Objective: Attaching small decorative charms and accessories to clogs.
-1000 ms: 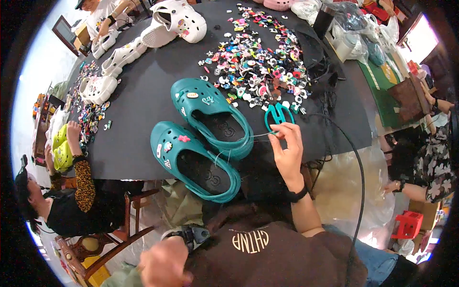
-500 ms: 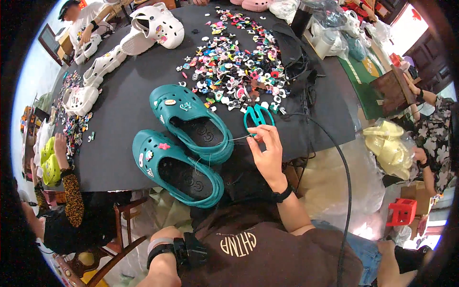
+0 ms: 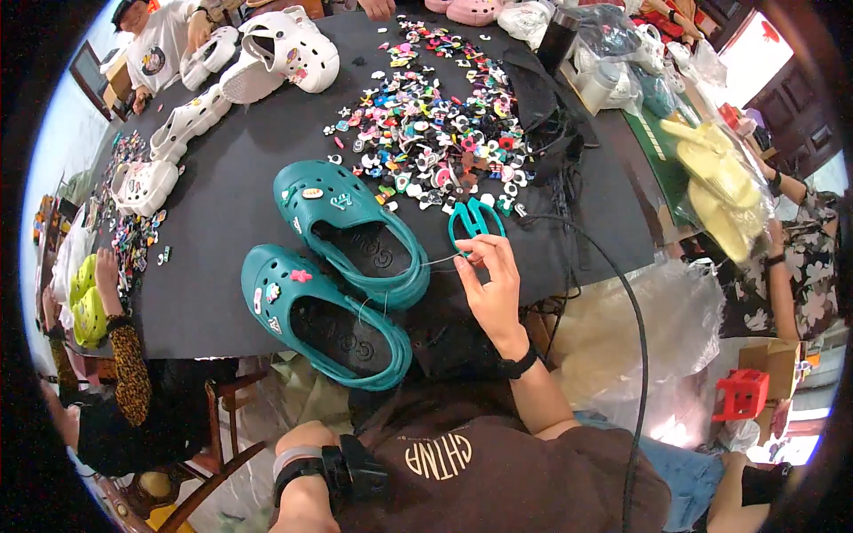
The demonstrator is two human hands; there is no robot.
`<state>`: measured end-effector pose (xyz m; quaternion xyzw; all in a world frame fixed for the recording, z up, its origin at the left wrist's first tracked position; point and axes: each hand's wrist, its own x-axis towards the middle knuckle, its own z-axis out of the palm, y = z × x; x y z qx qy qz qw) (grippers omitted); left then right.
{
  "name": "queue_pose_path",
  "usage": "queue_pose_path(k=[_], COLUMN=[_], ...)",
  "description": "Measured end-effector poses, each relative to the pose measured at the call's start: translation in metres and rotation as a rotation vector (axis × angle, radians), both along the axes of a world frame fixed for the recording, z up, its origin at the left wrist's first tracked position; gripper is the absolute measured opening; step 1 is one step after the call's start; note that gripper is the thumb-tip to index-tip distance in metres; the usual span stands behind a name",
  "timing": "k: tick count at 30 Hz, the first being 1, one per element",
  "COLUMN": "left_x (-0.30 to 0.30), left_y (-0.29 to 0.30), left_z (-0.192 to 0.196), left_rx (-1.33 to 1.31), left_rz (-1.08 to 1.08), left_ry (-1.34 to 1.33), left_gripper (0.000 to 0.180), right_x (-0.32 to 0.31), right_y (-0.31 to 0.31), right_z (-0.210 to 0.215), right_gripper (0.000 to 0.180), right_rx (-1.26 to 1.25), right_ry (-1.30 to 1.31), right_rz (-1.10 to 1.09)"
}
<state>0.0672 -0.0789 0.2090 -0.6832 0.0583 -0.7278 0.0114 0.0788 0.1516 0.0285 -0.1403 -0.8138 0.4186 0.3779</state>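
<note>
Two teal clogs [image 3: 351,231] [image 3: 329,324] lie side by side on the dark table, toes to the upper left, with small charms on their tops. A thin clear string [image 3: 437,262] runs from their heel straps to my right hand [image 3: 491,277]. The thumb and fingertips of that hand pinch its end. Just beyond the fingertips lies a pair of scissors with teal handles [image 3: 475,222], blades toward the charms. My left forearm [image 3: 306,511], with a strapped black device, comes in at the lower edge; my left hand's fingers are hidden.
Loose colourful charms [image 3: 444,133] cover the table beyond the clogs. White clogs [image 3: 289,53] stand at the back left. A black cable [image 3: 626,293] curves down on the right. Other people work around the table; one handles yellow slippers [image 3: 720,182] in clear plastic.
At the right, a person has raised the bagged yellow slippers. At the far left, a person has moved a white clog up and to the right. My right hand keeps its pinch on the string.
</note>
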Motion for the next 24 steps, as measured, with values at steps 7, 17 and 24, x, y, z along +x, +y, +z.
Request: queue_pose_path(k=[7,17,24], left_x=[-0.004,0.003,-0.010], left_y=[0.005,-0.002,0.013], left_z=[-0.005,-0.003,0.008], left_rx=[0.066,-0.033,0.184], left_rz=[0.022,0.026,0.044], left_ry=[0.014,-0.019,0.021], left_gripper=[0.040,0.037,0.032], right_x=[0.000,0.001,0.001], right_y=[0.003,0.004,0.002], right_z=[-0.003,-0.003,0.001], right_gripper=[0.022,0.020,0.022], right_rx=[-0.032,-0.031,-0.013], right_ry=[-0.022,-0.010,-0.004], right_rz=[-0.011,-0.018,0.009])
